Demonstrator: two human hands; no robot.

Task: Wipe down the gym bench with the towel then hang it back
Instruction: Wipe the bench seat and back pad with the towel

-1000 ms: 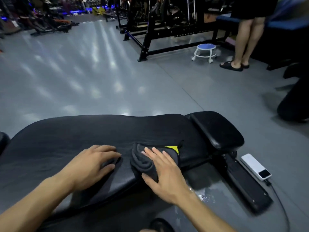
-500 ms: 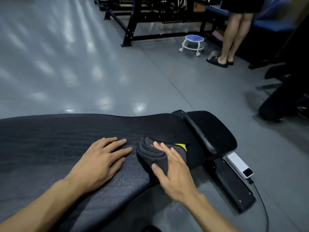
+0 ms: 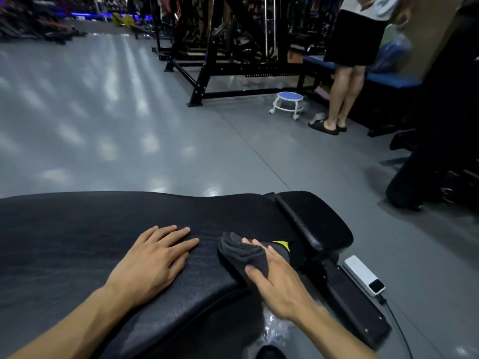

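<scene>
A black padded gym bench (image 3: 77,234) fills the lower left of the head view. Its smaller seat pad (image 3: 313,221) sits at the right end. A bunched dark grey towel (image 3: 243,252) lies on the bench near that end, over a yellow mark. My right hand (image 3: 274,278) presses on the towel with straight fingers on top and the thumb against its near side. My left hand (image 3: 153,260) rests flat on the pad just left of the towel, fingers spread.
A white power bank (image 3: 363,278) with a cable lies on the grey floor right of the bench frame. A person in sandals (image 3: 339,99) stands at the back right beside a small blue wheeled stool (image 3: 289,103). Black weight racks (image 3: 233,47) stand behind.
The camera has tilted up again, showing more of the room. My right hand and the towel stay near the bench's right end; my left hand has hardly moved.
</scene>
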